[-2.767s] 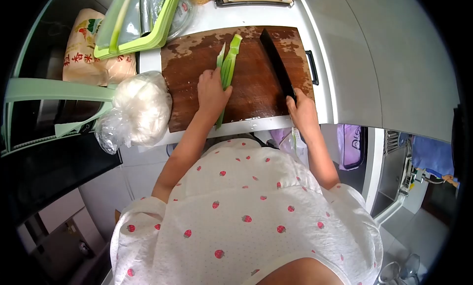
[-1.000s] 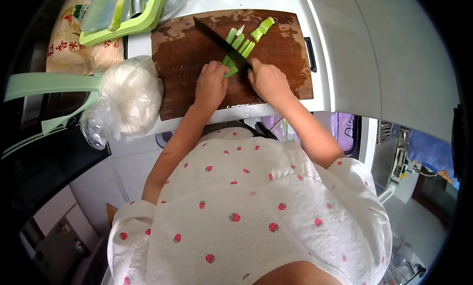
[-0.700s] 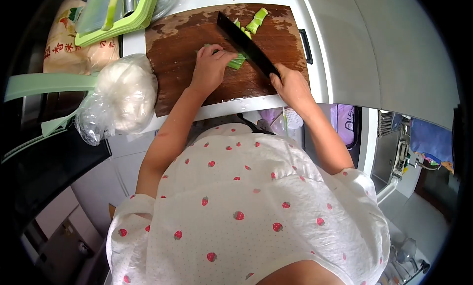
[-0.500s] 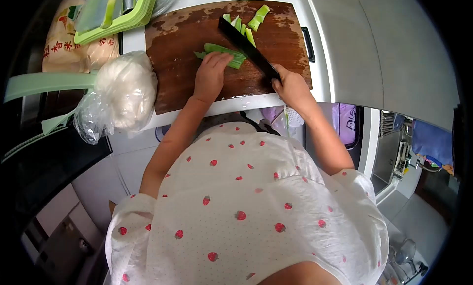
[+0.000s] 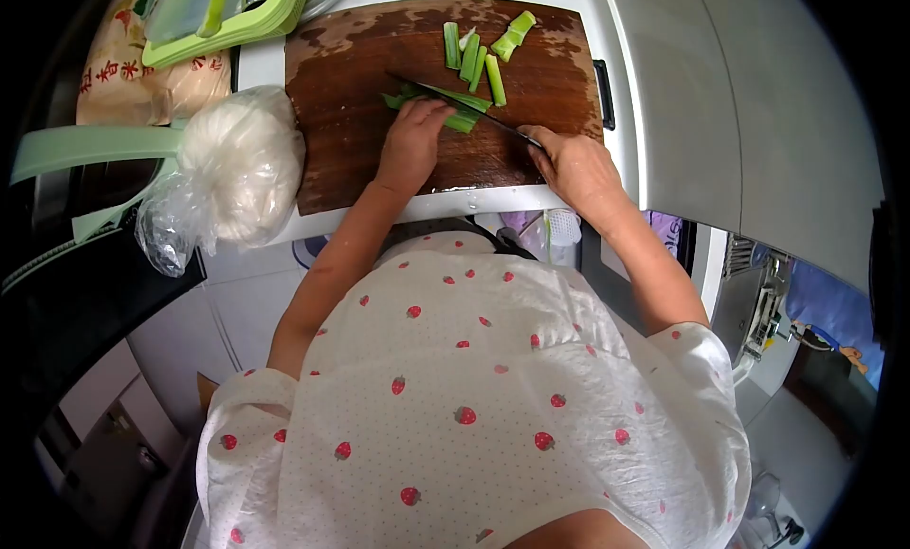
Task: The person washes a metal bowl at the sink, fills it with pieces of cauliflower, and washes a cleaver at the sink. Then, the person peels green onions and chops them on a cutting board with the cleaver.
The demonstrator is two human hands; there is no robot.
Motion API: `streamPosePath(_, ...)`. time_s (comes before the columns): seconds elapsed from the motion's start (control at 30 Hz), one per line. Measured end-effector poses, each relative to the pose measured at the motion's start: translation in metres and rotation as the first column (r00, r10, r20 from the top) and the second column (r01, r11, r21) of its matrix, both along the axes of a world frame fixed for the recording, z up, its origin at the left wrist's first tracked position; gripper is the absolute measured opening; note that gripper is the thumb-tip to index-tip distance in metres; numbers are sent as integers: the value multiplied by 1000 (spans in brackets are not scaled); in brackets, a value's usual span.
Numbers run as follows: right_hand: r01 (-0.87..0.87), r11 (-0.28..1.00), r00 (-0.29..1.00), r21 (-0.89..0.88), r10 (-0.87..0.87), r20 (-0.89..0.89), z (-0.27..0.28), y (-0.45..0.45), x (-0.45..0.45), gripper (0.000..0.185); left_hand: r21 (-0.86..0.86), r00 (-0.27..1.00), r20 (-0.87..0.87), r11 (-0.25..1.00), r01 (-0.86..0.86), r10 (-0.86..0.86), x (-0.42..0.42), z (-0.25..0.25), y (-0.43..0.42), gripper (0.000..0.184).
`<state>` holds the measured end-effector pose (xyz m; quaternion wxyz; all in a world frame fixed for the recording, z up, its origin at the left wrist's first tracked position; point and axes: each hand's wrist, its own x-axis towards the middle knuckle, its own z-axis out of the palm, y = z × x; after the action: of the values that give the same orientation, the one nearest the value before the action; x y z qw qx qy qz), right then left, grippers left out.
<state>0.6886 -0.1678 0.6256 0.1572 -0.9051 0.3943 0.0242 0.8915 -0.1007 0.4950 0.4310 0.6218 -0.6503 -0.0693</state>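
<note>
On the brown wooden cutting board (image 5: 355, 170), my left hand (image 5: 409, 149) presses its bent fingers onto a small bunch of flat green leek leaves (image 5: 463, 120). My right hand (image 5: 578, 170) grips the handle of a kitchen knife (image 5: 460, 103). Seen nearly edge-on, the dark blade lies over the leaves, just beyond my left fingertips. Whether its edge has gone into them I cannot tell. Several cut green stalk pieces (image 5: 471, 58) lie farther up the board, beside a thicker light green piece (image 5: 513, 35).
Left of the board sits a knotted clear plastic bag (image 5: 242, 165) with something white inside. Behind it are a green basket (image 5: 227, 39) and a printed sack (image 5: 142, 84). A black handle (image 5: 604, 94) stands at the board's right edge; a grey cabinet (image 5: 673, 94) rises beyond.
The knife has moved from over the stalk pieces toward me and left, onto the leaves, its blade turned more edge-on. My left hand stays almost in place.
</note>
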Motion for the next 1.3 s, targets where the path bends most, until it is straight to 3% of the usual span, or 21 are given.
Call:
streamPosePath(0.23,0,999,987,35,6,-164,-13,-4,25,19,34,999,38,999,-5,4,0,0,-2,26)
streamPosePath(0.43,172,968,976,185,-193,101,-37,-19,26,20,-33,1000,20,999,16,-15,-1,-2,1,26)
streamPosePath(0.5,279,904,911,323,-355,208,-41,-22,21,23,-61,1000,20,998,9,-8,-2,-1,0,26)
streamPosePath(0.53,285,928,925,240,-332,185,-41,-19,19,23,-66,999,35,998,-1,3,-3,-1,0,25)
streamPosePath(0.67,264,933,942,244,-304,144,-13,-4,14,22,-68,995,90,997,-33,39,-3,3,3,23)
streamPosePath(0.77,152,978,981,141,-167,100,-1,1,10,22,-21,997,-20,997,-75,75,-4,7,6,26)
streamPosePath(1.03,0,996,989,88,13,-144,9,0,11,19,15,995,-28,996,-91,91,-4,2,7,20)
streamPosePath(1.3,84,992,990,90,-73,-124,-28,-1,48,20,30,996,-16,996,-86,86,-3,0,9,21)
